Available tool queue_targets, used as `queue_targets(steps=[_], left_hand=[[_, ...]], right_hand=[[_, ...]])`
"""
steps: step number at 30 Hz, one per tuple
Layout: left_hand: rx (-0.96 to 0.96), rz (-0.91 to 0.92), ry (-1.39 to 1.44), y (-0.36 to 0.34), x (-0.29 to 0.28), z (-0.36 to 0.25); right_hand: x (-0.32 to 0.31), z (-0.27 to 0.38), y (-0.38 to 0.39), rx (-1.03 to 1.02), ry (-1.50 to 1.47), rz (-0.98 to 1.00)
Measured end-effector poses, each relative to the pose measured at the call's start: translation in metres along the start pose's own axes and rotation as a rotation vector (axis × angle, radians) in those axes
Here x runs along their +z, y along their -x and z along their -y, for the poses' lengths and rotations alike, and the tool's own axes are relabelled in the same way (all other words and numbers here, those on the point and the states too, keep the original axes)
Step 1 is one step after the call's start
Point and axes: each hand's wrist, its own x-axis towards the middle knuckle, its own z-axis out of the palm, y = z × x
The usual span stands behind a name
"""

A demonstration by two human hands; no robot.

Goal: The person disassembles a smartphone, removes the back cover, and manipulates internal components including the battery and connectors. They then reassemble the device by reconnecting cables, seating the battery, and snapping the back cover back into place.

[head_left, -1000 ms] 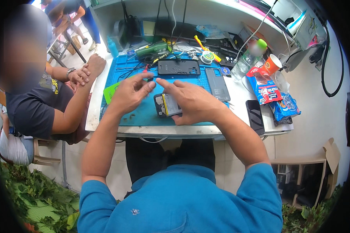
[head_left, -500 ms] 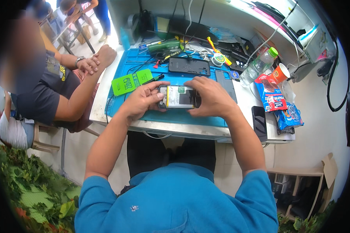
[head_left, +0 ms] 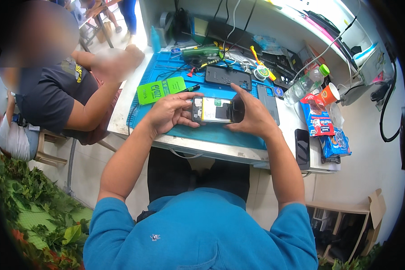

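An opened phone [head_left: 213, 109], its battery exposed, is held level above the blue mat [head_left: 189, 137]. My left hand [head_left: 169, 112] grips its left end with bent fingers. My right hand [head_left: 252, 114] is at its right end with thumb and index spread apart, the index raised over the top edge. A green flat rectangular item [head_left: 159, 91] with a dark pen-like tool [head_left: 191, 88] beside it lies above my left hand. Behind the phone are a black phone casing [head_left: 227, 76] and a grey back panel [head_left: 267, 101].
A co-worker [head_left: 63, 99] sits at my left by the bench [head_left: 119, 114]. Tools [head_left: 198, 52] and cables crowd the back. A bottle [head_left: 308, 85], orange cup [head_left: 329, 94], snack bags [head_left: 316, 114] and a dark phone [head_left: 302, 148] stand or lie at the right.
My left hand has come down onto the phone, which turned from tilted to sideways, exposing the green item. Most recently my right index finger has lifted and spread from the thumb.
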Motion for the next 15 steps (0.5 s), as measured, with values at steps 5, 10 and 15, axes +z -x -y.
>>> queue_targets(steps=[5,10,15], left_hand=[[-0.003,-0.008,-0.015,0.0,0.003,-0.001],[-0.02,-0.042,-0.075,0.0,0.007,-0.002],[0.015,-0.11,-0.197,-0.005,0.011,0.009]], right_hand=[[0.005,-0.011,-0.001,-0.035,0.015,-0.029],[0.003,-0.007,0.0,0.012,-0.002,0.007],[0.003,-0.003,0.003,-0.03,0.049,-0.026]])
